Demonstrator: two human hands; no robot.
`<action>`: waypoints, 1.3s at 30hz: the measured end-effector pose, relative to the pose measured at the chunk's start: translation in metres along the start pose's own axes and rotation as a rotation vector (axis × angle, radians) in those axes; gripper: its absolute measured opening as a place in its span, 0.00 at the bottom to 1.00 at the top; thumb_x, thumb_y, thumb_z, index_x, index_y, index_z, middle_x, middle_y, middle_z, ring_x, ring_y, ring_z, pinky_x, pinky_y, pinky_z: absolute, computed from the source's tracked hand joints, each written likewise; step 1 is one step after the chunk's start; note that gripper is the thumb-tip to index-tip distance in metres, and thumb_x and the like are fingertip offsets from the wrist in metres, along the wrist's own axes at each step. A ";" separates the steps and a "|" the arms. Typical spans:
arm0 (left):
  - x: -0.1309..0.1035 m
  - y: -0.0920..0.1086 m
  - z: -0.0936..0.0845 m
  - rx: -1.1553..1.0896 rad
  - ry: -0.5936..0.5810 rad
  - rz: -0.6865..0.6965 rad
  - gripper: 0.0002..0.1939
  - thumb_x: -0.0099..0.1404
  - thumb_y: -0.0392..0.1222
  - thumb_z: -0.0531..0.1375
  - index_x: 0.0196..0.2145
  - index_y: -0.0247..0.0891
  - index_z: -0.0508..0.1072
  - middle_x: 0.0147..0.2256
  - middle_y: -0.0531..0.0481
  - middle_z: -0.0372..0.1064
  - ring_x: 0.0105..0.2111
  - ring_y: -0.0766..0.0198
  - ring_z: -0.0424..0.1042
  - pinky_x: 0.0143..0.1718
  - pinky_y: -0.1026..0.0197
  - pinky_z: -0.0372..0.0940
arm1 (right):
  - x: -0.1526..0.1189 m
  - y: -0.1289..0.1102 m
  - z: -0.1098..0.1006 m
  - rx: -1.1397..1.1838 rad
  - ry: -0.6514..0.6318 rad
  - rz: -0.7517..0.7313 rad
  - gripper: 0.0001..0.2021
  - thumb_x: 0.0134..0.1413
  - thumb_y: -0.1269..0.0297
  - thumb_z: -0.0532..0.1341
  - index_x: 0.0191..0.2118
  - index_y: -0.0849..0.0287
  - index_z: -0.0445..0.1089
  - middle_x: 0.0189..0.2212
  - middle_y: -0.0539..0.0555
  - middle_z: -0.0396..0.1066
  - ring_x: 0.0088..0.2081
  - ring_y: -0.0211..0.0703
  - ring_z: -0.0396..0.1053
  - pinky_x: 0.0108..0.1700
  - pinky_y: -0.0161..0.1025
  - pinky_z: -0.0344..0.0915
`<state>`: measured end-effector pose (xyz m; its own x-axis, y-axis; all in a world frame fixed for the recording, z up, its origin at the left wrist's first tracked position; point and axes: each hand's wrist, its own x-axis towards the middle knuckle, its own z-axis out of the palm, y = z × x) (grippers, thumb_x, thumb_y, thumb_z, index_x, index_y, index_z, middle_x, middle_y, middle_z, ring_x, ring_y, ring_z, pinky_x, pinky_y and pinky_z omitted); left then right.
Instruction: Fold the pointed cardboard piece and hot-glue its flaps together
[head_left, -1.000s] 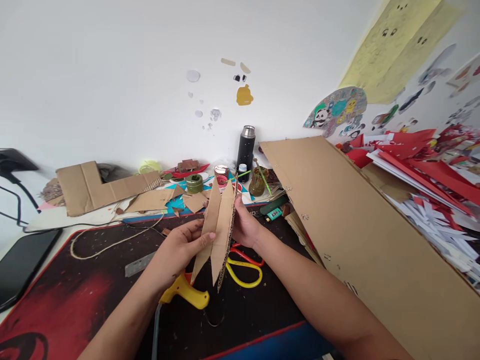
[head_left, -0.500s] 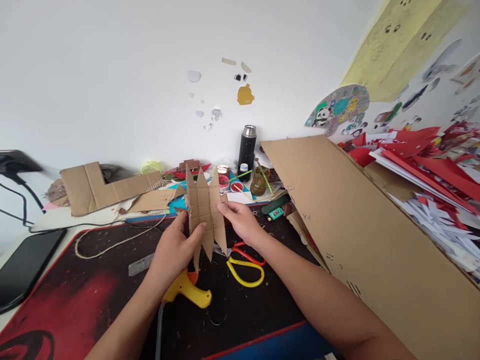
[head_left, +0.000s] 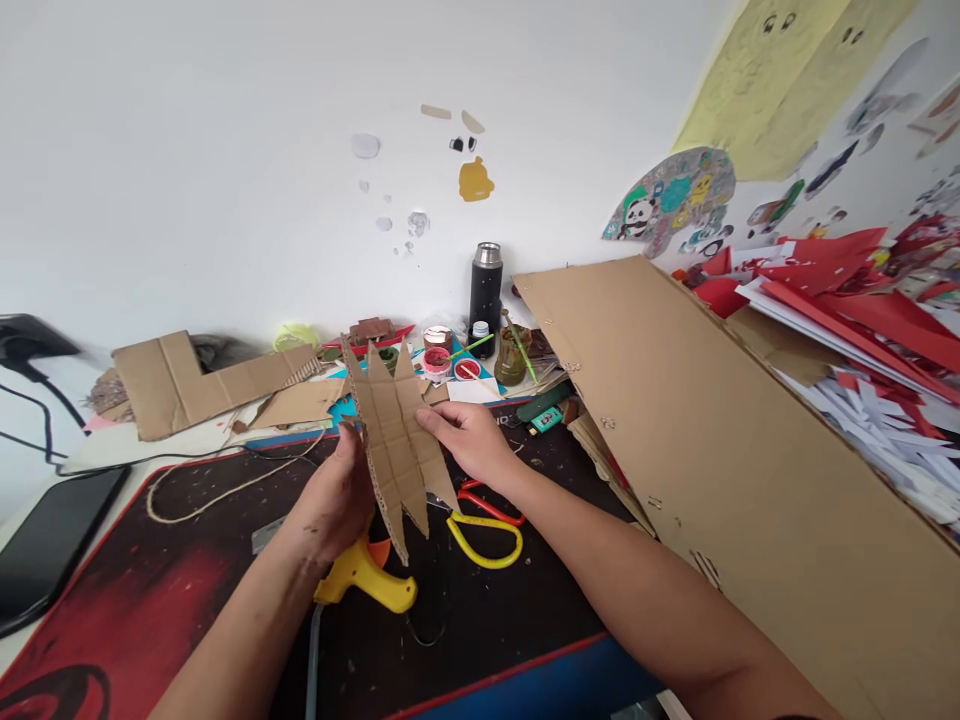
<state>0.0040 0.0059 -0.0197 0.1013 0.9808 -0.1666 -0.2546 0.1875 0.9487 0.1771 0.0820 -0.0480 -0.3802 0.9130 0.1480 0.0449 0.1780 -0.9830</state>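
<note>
Upright in front of me is a piece of corrugated cardboard [head_left: 394, 430], cut into jagged points at top and bottom and creased lengthwise. My right hand [head_left: 472, 437] is closed on its right edge, thumb in front and fingers behind. At the left edge, my left hand [head_left: 334, 500] grips the piece with its thumb along the edge; its other fingers are hidden behind the cardboard. Below the piece lies a yellow glue gun [head_left: 375, 580], partly covered by my left hand. Scissors with yellow and red handles [head_left: 487, 545] rest on the dark mat, their blades mostly hidden.
A large cardboard sheet [head_left: 675, 430] leans across the right side, beside red and white paper [head_left: 847, 310]. Along the wall stand a black flask [head_left: 486, 285], paint pots [head_left: 437, 362] and a brush jar [head_left: 511, 360]. Cardboard scraps [head_left: 176, 385], string [head_left: 191, 510] and a phone [head_left: 52, 550] lie left.
The cardboard piece has tilted, its top leaning left and its face turned more towards me. My left thumb has moved off its front to the left edge. The view has shifted slightly.
</note>
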 end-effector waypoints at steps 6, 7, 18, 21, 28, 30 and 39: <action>0.001 -0.014 -0.016 -0.023 -0.044 -0.004 0.43 0.62 0.74 0.67 0.63 0.40 0.80 0.56 0.33 0.82 0.61 0.28 0.75 0.60 0.29 0.70 | -0.002 0.001 0.002 -0.119 -0.044 -0.007 0.26 0.66 0.38 0.64 0.33 0.59 0.80 0.28 0.50 0.74 0.33 0.43 0.66 0.36 0.38 0.56; 0.002 -0.016 -0.019 -0.037 -0.050 -0.009 0.41 0.61 0.72 0.69 0.61 0.40 0.81 0.55 0.33 0.82 0.60 0.28 0.76 0.59 0.30 0.71 | -0.002 0.001 0.003 -0.154 -0.051 -0.017 0.27 0.67 0.38 0.63 0.31 0.59 0.79 0.26 0.49 0.72 0.32 0.42 0.64 0.35 0.37 0.55; 0.005 -0.012 -0.014 -0.202 0.091 0.002 0.29 0.51 0.58 0.80 0.46 0.39 0.86 0.46 0.38 0.86 0.52 0.35 0.82 0.56 0.42 0.77 | -0.004 -0.004 0.008 -0.023 -0.158 0.035 0.25 0.68 0.41 0.65 0.30 0.59 0.76 0.25 0.48 0.71 0.31 0.40 0.67 0.34 0.35 0.59; 0.008 -0.007 -0.008 -0.244 0.153 0.069 0.29 0.48 0.60 0.80 0.42 0.40 0.86 0.44 0.40 0.86 0.52 0.35 0.82 0.55 0.40 0.78 | -0.005 -0.004 0.009 0.056 -0.194 0.119 0.23 0.70 0.42 0.64 0.36 0.59 0.79 0.27 0.50 0.74 0.31 0.41 0.70 0.35 0.37 0.64; 0.014 -0.007 -0.013 -0.262 0.298 0.119 0.28 0.47 0.56 0.82 0.42 0.39 0.85 0.43 0.40 0.86 0.53 0.38 0.82 0.55 0.42 0.78 | -0.011 -0.006 0.013 0.065 -0.319 0.099 0.25 0.63 0.39 0.70 0.50 0.56 0.79 0.44 0.55 0.82 0.43 0.48 0.77 0.47 0.42 0.73; 0.015 -0.007 -0.013 -0.246 0.283 0.133 0.27 0.49 0.55 0.81 0.42 0.38 0.85 0.44 0.39 0.86 0.53 0.38 0.82 0.55 0.41 0.78 | -0.012 -0.006 0.014 0.079 -0.352 0.111 0.26 0.61 0.40 0.72 0.54 0.55 0.77 0.47 0.56 0.82 0.46 0.49 0.78 0.49 0.43 0.74; 0.010 0.005 0.005 -0.176 0.354 0.190 0.28 0.42 0.56 0.83 0.37 0.38 0.87 0.44 0.38 0.87 0.53 0.36 0.82 0.54 0.41 0.79 | -0.015 -0.008 0.013 -0.031 -0.402 0.073 0.30 0.51 0.44 0.79 0.54 0.54 0.75 0.50 0.56 0.82 0.49 0.54 0.79 0.45 0.43 0.76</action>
<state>0.0085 0.0161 -0.0156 -0.2915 0.9508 -0.1045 -0.4001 -0.0220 0.9162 0.1701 0.0624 -0.0439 -0.7057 0.7083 0.0176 0.1109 0.1349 -0.9846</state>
